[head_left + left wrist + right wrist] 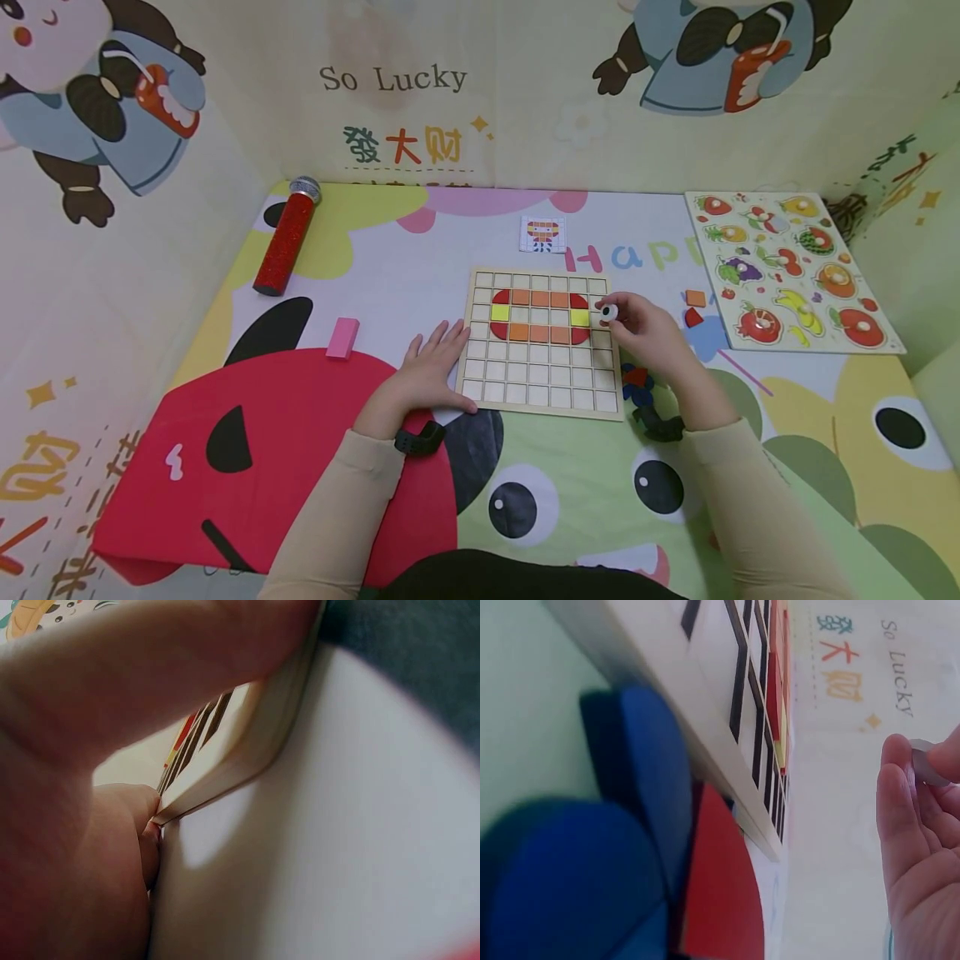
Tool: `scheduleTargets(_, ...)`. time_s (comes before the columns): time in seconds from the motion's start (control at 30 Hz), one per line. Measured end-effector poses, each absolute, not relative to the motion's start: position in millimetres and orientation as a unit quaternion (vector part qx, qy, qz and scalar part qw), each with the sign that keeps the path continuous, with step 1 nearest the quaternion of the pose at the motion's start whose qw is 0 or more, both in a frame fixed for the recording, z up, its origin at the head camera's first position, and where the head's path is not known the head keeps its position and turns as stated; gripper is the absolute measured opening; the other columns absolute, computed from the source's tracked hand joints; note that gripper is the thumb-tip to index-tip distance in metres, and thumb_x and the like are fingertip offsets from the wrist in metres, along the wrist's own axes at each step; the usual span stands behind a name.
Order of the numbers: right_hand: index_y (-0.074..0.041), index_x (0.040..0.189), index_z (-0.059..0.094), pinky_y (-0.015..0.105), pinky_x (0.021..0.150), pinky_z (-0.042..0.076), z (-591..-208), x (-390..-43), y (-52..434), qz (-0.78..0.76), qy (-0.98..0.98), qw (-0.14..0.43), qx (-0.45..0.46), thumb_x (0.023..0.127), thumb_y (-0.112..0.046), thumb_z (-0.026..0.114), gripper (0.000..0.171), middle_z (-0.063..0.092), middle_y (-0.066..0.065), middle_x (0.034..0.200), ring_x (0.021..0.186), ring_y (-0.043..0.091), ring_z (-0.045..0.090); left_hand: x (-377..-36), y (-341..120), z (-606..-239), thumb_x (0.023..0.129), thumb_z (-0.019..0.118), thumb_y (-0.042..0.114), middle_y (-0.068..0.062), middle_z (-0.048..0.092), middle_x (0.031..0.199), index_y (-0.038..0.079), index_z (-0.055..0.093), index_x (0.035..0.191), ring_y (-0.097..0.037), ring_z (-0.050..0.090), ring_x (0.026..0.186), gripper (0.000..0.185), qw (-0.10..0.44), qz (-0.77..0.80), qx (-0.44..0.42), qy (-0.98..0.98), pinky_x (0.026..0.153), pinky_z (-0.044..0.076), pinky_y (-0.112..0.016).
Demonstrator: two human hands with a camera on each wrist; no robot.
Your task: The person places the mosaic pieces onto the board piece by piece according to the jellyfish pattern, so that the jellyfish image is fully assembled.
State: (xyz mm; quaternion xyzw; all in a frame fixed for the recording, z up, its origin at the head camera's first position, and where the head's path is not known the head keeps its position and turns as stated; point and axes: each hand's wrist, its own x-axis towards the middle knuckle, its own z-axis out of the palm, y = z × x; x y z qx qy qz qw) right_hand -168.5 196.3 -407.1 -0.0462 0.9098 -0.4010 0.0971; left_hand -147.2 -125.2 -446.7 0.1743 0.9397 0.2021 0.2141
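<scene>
- Your right hand (651, 329) pinches a small round white piece with a dark centre (608, 313) between the fingertips, at the right edge of the pale wooden grid board (542, 392), beside the yellow square tile (579, 317).
- Your left hand (429, 372) lies flat with straight fingers against the left edge of the board and grasps nothing; it seems to keep the board steady.
- On the board there is a ring of red, orange and yellow tiles, and its middle cells are bare.
- The round piece looks light, stiff and smooth, so I think it can slip easily; hold it by its rim, as you do now, and do not squeeze hard.
- Blue and red loose pieces (637, 385) lie on the mat (787, 467) under your right wrist, close to the lower right corner of the board.
- A small pattern card (542, 234) lies beyond the board.
</scene>
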Motion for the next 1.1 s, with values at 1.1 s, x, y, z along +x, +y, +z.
scheduleTargets(1.1,-0.008,0.134,0.041,0.013,0.079,0.048,-420,-168,199,-0.497,0.855,0.148,-0.014,0.093,-0.014,0.048,0.042,0.055,0.014,0.117,0.099,0.021,0.058,-147,-125,-448,0.059,0.078,0.047,0.0,0.002,0.155,0.017,0.007,0.147,-0.023,-0.004,0.141,0.117,0.205,0.209,0.178,0.94,0.11,0.0,-0.055)
